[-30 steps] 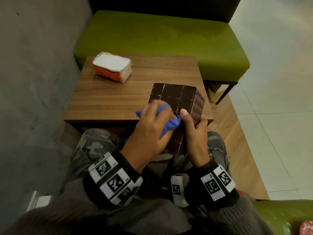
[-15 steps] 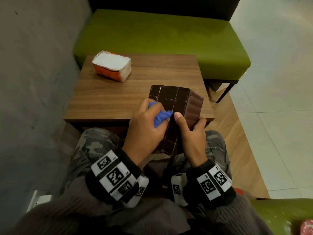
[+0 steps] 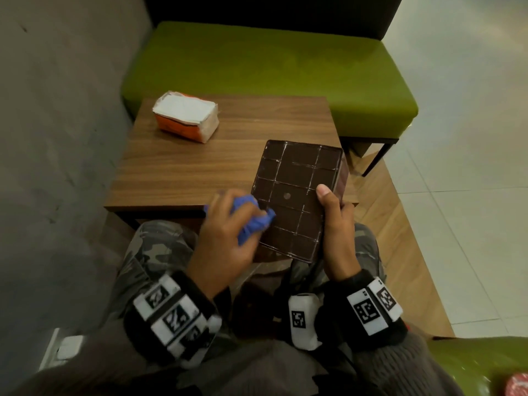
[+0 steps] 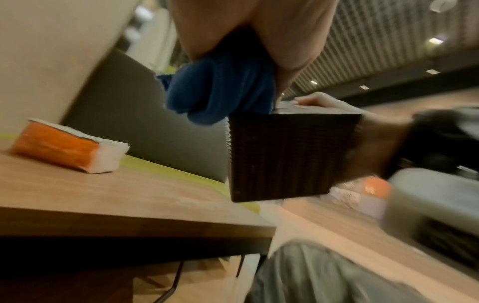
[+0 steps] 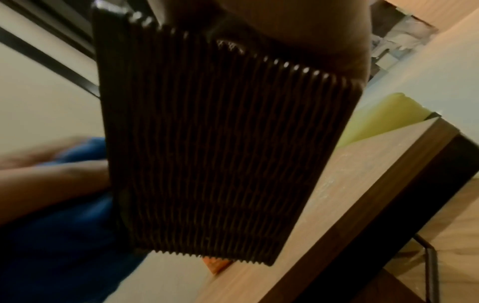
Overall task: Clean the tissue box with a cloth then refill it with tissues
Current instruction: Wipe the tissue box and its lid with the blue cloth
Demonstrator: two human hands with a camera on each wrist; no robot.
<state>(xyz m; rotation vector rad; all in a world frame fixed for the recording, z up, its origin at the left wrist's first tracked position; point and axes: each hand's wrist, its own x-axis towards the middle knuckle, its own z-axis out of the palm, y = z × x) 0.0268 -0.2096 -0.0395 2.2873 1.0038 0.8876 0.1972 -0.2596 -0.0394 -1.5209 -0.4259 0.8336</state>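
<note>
Wiping step judged underway: blue cloth [image 3: 253, 217] was bunched in the left hand [image 3: 225, 241] against the tissue box [image 3: 297, 195], gripped by the right hand [image 3: 338, 238] over the table [image 3: 185, 172] edge. Remaining faces were judged next; tissue pack [image 3: 187, 115] untouched.

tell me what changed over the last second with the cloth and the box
The left hand, gripping the blue cloth, slid from the middle of the tissue box's gridded face to its left edge. The box now shows more of that face, including a small round mark. The right hand kept holding the box's right side, thumb on top. The tissue pack stayed put on the table.
</note>
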